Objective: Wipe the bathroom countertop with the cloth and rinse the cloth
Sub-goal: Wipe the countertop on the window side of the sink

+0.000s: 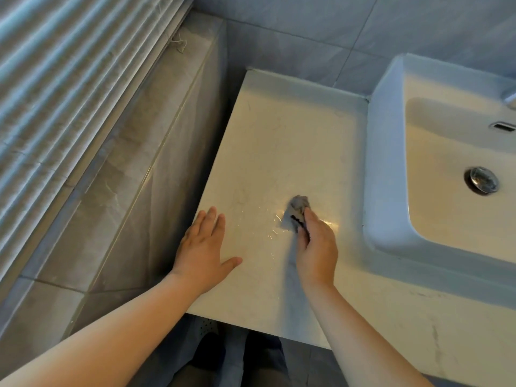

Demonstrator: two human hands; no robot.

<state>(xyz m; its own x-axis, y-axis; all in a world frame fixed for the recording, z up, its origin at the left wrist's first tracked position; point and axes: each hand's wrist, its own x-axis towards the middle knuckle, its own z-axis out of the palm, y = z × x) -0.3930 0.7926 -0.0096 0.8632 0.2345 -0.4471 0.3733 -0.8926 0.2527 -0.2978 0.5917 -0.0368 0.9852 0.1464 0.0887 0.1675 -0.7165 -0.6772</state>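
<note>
Right hand point(317, 247) grips bunched grey cloth point(298, 209) on wet counter point(279, 141), left of basin point(391, 152); left hand point(203, 252) flat, fingers spread, at counter's left edge.

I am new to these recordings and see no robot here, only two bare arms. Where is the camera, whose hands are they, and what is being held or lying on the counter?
There is no machine here. A person does the job with bare hands, and the one picture comes from a wide-angle camera worn on their head, looking forward and down. That is why the arms come in from the bottom edge.

The left hand lies flat, fingers straight, near the left edge of the pale marble-look countertop. The right hand grips a crumpled grey cloth and presses it to the countertop, with shiny wet streaks beside it.

To the right is a white ceramic sink with a round metal drain plug. To the left are a grey tiled ledge and a slatted window blind.
</note>
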